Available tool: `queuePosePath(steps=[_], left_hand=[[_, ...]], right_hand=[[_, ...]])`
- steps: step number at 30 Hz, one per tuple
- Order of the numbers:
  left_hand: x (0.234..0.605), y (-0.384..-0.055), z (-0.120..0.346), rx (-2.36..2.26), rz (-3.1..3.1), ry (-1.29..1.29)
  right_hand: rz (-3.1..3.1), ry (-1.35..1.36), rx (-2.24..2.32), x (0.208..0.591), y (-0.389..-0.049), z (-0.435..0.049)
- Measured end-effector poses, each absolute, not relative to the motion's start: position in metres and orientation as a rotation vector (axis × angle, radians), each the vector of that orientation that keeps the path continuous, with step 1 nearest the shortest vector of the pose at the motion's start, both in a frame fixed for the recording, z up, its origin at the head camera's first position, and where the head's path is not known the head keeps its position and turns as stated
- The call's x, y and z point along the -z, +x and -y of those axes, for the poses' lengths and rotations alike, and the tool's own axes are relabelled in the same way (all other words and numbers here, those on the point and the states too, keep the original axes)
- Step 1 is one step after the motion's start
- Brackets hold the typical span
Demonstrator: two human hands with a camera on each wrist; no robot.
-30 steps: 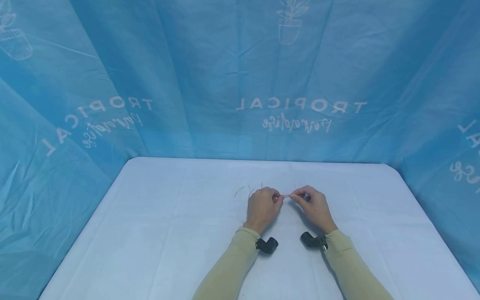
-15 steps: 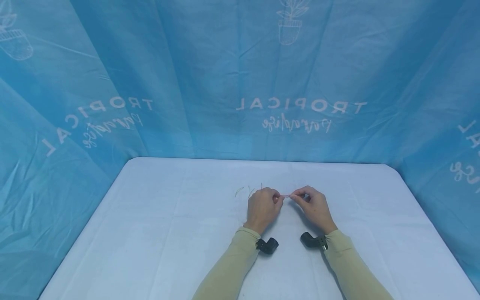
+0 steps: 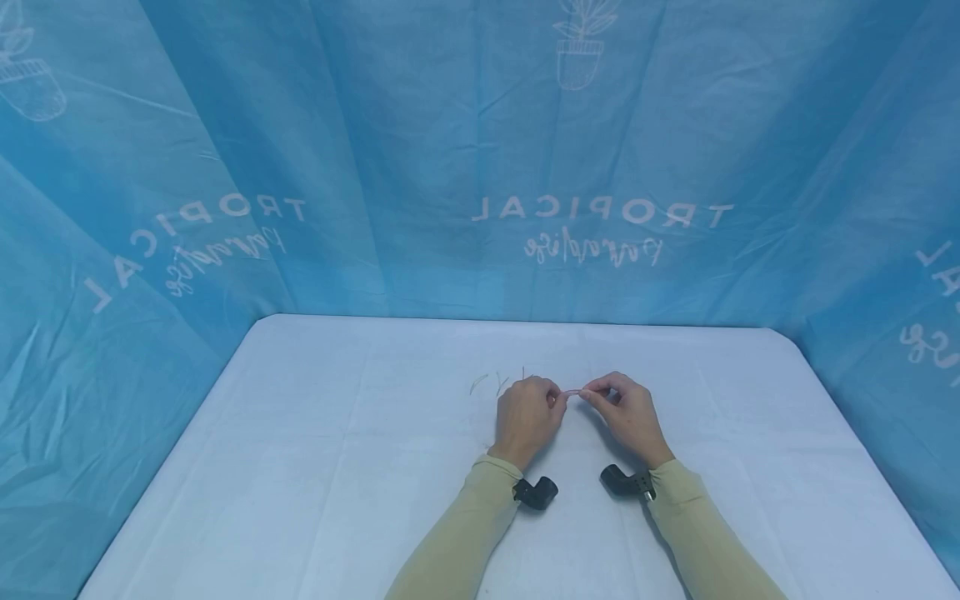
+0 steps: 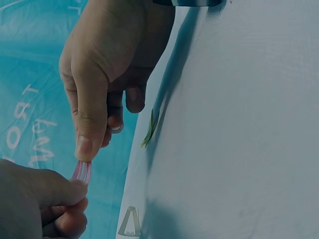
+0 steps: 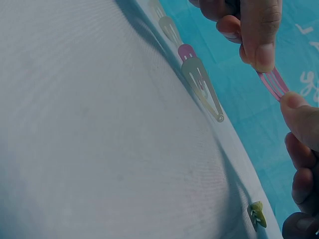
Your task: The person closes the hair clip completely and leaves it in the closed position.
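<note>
Head and wrist views show the left hand (image 3: 525,418) and right hand (image 3: 632,418), fingers pinching opposite ends of the pink clip (image 5: 274,84) between them above the bench (image 3: 405,500), likely to steady its exposed middle.

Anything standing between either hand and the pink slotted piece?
Nothing visible does: the left hand and the right hand each pinch an end of the pink slotted piece, its bare middle showing between them.
</note>
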State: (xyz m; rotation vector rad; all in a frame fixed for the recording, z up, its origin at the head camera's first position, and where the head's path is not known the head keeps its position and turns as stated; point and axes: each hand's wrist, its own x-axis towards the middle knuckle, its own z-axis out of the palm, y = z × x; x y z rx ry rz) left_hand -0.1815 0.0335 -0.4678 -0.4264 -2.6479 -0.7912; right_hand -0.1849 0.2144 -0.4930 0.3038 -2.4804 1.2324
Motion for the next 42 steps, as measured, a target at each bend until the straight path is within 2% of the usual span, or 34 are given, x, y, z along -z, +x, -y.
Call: queuePosePath(steps=[42], left_hand=[[0.4682, -0.1817, -0.0371, 0.838, 2.659, -0.439]], right_hand=[[2.419, 0.242, -1.348, 0.4925, -0.186, -0.216]])
